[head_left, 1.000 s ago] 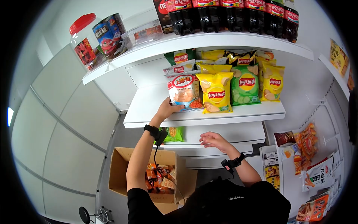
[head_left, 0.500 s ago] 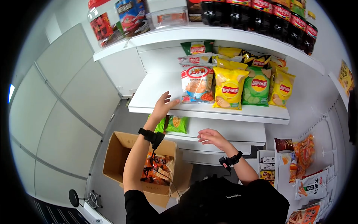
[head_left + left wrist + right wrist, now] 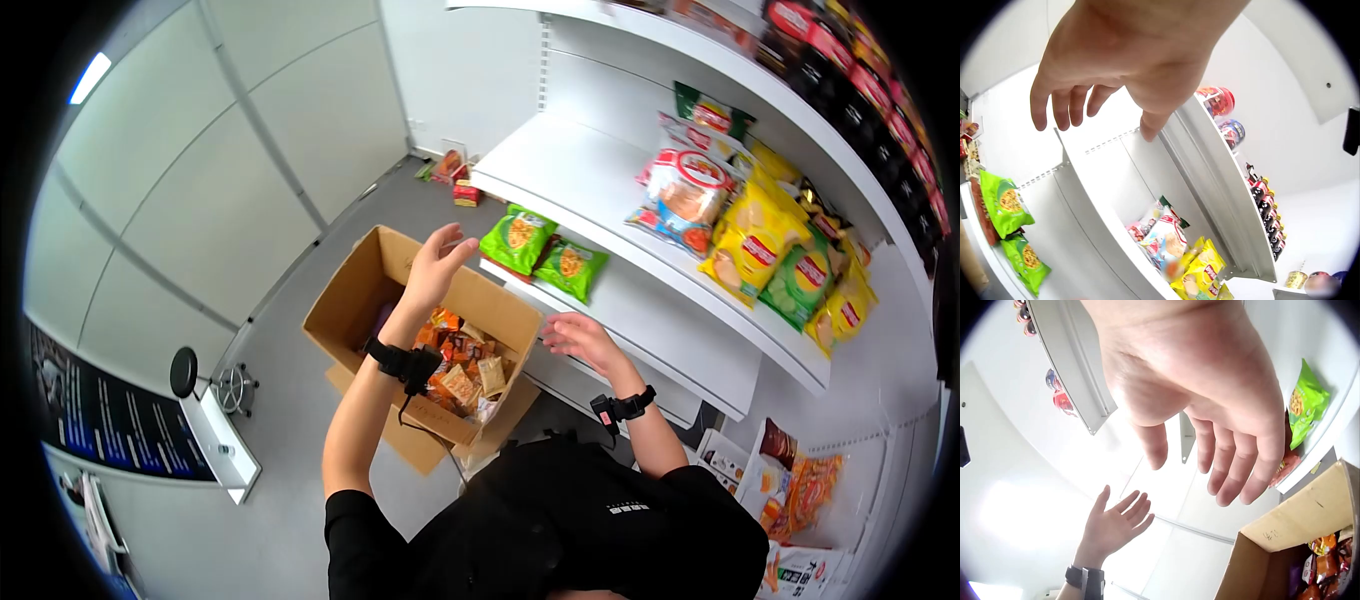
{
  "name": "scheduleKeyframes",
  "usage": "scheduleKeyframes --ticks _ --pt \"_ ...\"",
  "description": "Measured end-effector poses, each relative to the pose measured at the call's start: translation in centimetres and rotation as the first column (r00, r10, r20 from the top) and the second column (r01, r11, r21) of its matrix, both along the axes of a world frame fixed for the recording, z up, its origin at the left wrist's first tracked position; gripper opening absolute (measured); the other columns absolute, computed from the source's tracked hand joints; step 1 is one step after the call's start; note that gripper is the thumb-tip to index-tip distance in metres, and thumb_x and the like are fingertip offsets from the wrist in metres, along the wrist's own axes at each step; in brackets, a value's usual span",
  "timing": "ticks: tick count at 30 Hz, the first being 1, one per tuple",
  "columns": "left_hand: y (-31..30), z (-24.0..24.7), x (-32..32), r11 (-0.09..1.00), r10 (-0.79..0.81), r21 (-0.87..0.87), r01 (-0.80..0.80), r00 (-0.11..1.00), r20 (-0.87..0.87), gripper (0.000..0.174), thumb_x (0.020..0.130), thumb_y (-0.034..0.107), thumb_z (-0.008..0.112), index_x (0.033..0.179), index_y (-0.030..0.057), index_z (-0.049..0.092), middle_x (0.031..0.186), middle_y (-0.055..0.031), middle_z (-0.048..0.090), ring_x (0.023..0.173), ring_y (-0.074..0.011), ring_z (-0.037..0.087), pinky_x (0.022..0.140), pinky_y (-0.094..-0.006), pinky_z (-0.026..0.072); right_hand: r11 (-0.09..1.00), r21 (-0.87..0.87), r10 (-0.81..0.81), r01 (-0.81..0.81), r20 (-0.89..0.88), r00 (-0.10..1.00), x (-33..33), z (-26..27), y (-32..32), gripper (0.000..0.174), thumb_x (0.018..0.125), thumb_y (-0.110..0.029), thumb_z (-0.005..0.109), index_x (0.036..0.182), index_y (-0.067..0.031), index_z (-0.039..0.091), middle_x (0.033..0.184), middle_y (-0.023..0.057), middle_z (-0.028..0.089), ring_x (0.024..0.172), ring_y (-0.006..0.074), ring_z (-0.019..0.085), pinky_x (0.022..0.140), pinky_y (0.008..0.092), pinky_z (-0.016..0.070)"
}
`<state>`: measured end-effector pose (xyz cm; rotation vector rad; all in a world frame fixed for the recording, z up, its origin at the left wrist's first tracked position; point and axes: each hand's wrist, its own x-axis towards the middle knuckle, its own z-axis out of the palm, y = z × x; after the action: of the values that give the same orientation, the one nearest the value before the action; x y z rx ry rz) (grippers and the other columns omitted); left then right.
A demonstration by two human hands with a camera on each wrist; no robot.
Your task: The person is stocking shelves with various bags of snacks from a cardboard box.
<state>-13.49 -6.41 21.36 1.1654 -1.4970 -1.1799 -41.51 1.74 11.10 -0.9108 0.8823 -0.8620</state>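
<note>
My left hand (image 3: 433, 268) is in the air over the cardboard box (image 3: 490, 305), its fingers loose and nothing in them. Right of the box, before the lower shelf, my right hand (image 3: 583, 338) hangs relaxed and holds nothing; the right wrist view shows its fingers slightly bent. Inside the box lie several small orange and tan snack packets (image 3: 462, 380). Two green snack bags (image 3: 518, 240) sit at the lower shelf's left end, near the left hand. A white and red snack bag (image 3: 690, 190) stands on the shelf above, beside a yellow chip bag (image 3: 757, 235).
More chip bags, one a green chip bag (image 3: 797, 283), stand to the right. Dark cola bottles (image 3: 825, 65) line the top shelf (image 3: 1210, 169). On the floor are small red packages (image 3: 466, 192) and a wheeled stool (image 3: 236, 388). Hanging snacks (image 3: 812, 492) are at lower right.
The left hand has left the white and red snack bag and moved over to the cardboard box. The head view has turned left and down. The right hand stays loose near the lower shelf.
</note>
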Motion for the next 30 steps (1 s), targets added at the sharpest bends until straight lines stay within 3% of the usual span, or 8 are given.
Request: scheduleKeyframes --ticks 7,9,12,16,21,26,29,30 --pt "3.6 -7.5 10.8 0.894 0.294 0.366 -0.259 0.955 -0.043 0.057 0.088 0.038 0.060 0.132 0.0032 0.046 0.125 -0.0083 0.054 0.115 -0.0207 0.050 0.092 -0.0354 0.0409 0.991 0.123 0.055 -0.046 -0.072 0.996 5.1 -3.3 -1.3 0.034 0.092 -0.029 0.057 0.114 -0.0031 0.054 0.106 0.0119 0.062 0.096 0.0209 0.063 0.083 0.0346 0.0506" --pt "4.0 -12.5 14.5 0.832 0.427 0.421 -0.362 0.902 -0.068 0.045 0.088 0.037 0.061 0.122 0.0092 0.055 0.117 -0.0038 0.056 0.103 -0.0165 0.052 0.087 -0.0349 0.0428 0.982 0.186 0.055 -0.040 -0.073 0.996 6.3 -5.0 -1.6 0.032 0.092 -0.029 0.057 0.112 -0.0037 0.055 0.106 0.0121 0.063 0.096 0.0210 0.063 0.082 0.0347 0.0507" --pt "5.4 -16.9 18.9 0.734 0.540 0.524 -0.433 0.839 -0.062 0.041 0.084 0.037 0.064 0.114 0.0107 0.057 0.110 -0.0013 0.056 0.093 -0.0133 0.052 0.082 -0.0336 0.0437 0.962 0.269 0.058 -0.035 -0.077 0.995 8.1 -7.0 -1.6 0.035 0.092 -0.028 0.057 0.116 -0.0040 0.051 0.111 0.0148 0.061 0.098 0.0230 0.062 0.083 0.0358 0.0508" --pt "6.8 -21.9 23.3 0.648 0.642 0.582 -0.492 0.763 -0.069 0.042 0.083 0.036 0.066 0.112 0.0073 0.055 0.093 -0.0007 0.053 0.076 -0.0109 0.053 0.058 -0.0273 0.0456 0.930 0.365 0.048 -0.035 -0.027 0.998 10.4 -9.2 -1.5 0.039 0.092 -0.028 0.056 0.121 -0.0038 0.046 0.116 0.0177 0.059 0.100 0.0265 0.061 0.083 0.0378 0.0509" --pt "7.0 -27.4 26.5 0.523 0.713 0.704 -0.480 0.700 -0.051 0.040 0.086 0.035 0.061 0.112 0.0057 0.054 0.097 -0.0042 0.060 0.075 -0.0107 0.054 0.058 -0.0270 0.0450 0.873 0.487 -0.012 0.010 0.001 1.000 11.8 -11.6 -1.5 0.035 0.094 -0.027 0.052 0.120 -0.0046 0.046 0.122 0.0197 0.055 0.106 0.0298 0.059 0.088 0.0408 0.0498" --pt "6.2 -32.9 28.6 0.540 0.661 0.597 -0.593 0.738 0.136 0.038 0.088 0.027 0.056 0.117 0.0028 0.053 0.102 -0.0064 0.063 0.069 -0.0141 0.060 0.056 -0.0298 0.0488 0.825 0.561 -0.081 0.071 -0.007 0.997 10.7 -14.2 -1.4 0.038 0.093 -0.027 0.053 0.121 -0.0044 0.043 0.122 0.0205 0.053 0.107 0.0316 0.057 0.088 0.0435 0.0496" --pt "5.9 -31.4 28.3 0.479 0.760 0.669 -0.568 0.649 0.007 0.038 0.088 0.024 0.054 0.118 0.0010 0.053 0.106 -0.0093 0.064 0.070 -0.0184 0.064 0.058 -0.0322 0.0521 0.789 0.607 -0.104 0.093 -0.018 0.994 9.8 -16.0 -1.9 0.041 0.092 -0.028 0.054 0.123 -0.0049 0.040 0.126 0.0218 0.048 0.109 0.0334 0.055 0.088 0.0449 0.0490" --pt "5.7 -30.6 28.2 0.450 0.803 0.688 -0.570 0.595 -0.032 0.026 0.090 0.020 0.052 0.106 -0.0001 0.054 0.090 -0.0096 0.065 0.065 -0.0215 0.066 0.052 -0.0310 0.0515 0.774 0.626 -0.109 0.100 -0.024 0.994 9.5 -16.7 -1.8 0.041 0.092 -0.028 0.054 0.123 -0.0054 0.039 0.127 0.0223 0.047 0.110 0.0341 0.055 0.089 0.0457 0.0486"
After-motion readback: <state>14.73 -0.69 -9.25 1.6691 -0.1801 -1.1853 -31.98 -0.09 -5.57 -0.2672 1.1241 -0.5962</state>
